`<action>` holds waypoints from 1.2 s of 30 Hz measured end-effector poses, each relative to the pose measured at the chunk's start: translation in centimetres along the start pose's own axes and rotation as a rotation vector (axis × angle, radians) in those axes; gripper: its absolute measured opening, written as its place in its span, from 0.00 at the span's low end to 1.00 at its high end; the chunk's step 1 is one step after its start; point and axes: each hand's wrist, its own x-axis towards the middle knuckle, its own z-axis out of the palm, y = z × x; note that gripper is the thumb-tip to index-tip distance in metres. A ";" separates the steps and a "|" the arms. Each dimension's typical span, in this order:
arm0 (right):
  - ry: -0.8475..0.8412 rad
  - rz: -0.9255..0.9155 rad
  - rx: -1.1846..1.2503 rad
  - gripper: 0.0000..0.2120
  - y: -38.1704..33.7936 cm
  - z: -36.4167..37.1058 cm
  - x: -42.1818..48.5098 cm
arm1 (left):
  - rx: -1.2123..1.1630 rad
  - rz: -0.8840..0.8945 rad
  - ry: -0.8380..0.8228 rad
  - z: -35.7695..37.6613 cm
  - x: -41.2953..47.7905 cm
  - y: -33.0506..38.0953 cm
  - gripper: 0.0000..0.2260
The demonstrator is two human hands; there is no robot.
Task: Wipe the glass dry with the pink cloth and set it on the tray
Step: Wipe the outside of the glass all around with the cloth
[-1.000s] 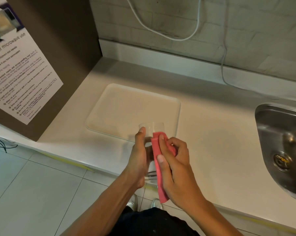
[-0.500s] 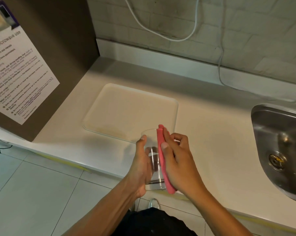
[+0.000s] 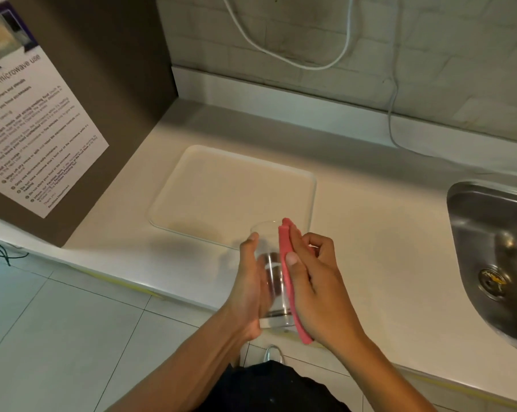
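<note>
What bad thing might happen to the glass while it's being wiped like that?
It might slip and fall. The glass is held in the air, partly out past the counter's edge, above the tiled floor. The left hand looks flat against its side, not wrapped around it, and the right hand pushes the pink cloth against the other side. A hard rub could squeeze it out. The tray is near, so putting it down soon would be safer.

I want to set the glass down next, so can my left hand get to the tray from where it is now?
Probably yes. The left hand holds the glass just in front of the tray, which lies bare with nothing between.
</note>
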 end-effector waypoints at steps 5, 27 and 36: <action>-0.058 0.135 0.062 0.20 1.2 -0.7 0.5 | 0.051 -0.006 0.001 -0.3 0.0 0.1 0.44; -0.063 0.112 0.102 0.19 1.0 -0.4 1.1 | -0.063 -0.081 -0.024 -0.4 0.4 0.4 0.46; -0.045 -0.060 -0.007 0.21 1.1 -0.1 -0.6 | -0.078 -0.019 -0.052 -0.9 1.0 0.9 0.41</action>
